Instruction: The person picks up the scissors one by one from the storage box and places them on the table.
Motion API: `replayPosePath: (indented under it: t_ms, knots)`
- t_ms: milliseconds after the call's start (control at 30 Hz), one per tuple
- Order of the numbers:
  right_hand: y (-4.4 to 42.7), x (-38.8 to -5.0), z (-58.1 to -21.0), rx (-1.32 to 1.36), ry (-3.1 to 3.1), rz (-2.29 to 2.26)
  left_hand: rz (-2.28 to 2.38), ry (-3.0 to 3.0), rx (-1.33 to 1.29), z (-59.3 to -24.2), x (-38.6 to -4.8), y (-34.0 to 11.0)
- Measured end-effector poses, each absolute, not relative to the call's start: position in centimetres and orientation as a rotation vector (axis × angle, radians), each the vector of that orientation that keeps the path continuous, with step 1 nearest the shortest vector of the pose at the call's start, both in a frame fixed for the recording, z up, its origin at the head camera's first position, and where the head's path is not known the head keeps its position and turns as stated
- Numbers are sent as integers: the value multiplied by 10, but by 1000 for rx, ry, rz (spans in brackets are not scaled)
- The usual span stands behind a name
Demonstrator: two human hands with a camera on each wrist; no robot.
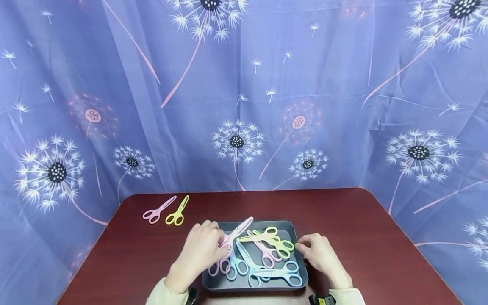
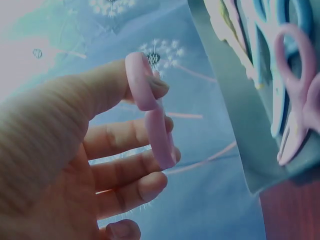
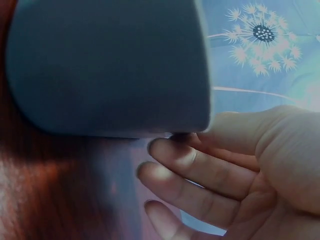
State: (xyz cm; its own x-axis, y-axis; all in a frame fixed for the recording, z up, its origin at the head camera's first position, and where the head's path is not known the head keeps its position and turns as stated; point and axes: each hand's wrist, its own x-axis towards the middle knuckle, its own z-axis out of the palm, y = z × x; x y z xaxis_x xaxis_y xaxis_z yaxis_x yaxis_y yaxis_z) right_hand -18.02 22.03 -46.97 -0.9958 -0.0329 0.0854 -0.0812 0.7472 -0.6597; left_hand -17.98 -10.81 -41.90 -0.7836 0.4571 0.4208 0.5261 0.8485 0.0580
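Left hand [image 1: 203,242] pinches just one pair of pink scissors [image 1: 238,230], right hand [image 1: 318,253] pinches one tray [image 1: 255,289], seven more scissors [image 1: 277,273] inside.

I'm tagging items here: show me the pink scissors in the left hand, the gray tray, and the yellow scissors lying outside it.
Pink scissors [image 1: 237,231]: head view, on the blades.
Gray tray [image 1: 228,289]: head view, on the near rim.
Yellow scissors [image 1: 178,211]: head view, near the pivot.
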Motion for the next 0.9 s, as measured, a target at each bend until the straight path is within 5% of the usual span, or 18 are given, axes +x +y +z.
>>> replayPosePath:
  t_ms: [900]
  knots:
    - [222,-183,-466,78,-2887,1125,-625,-2745,-235,-423,-251,-168]
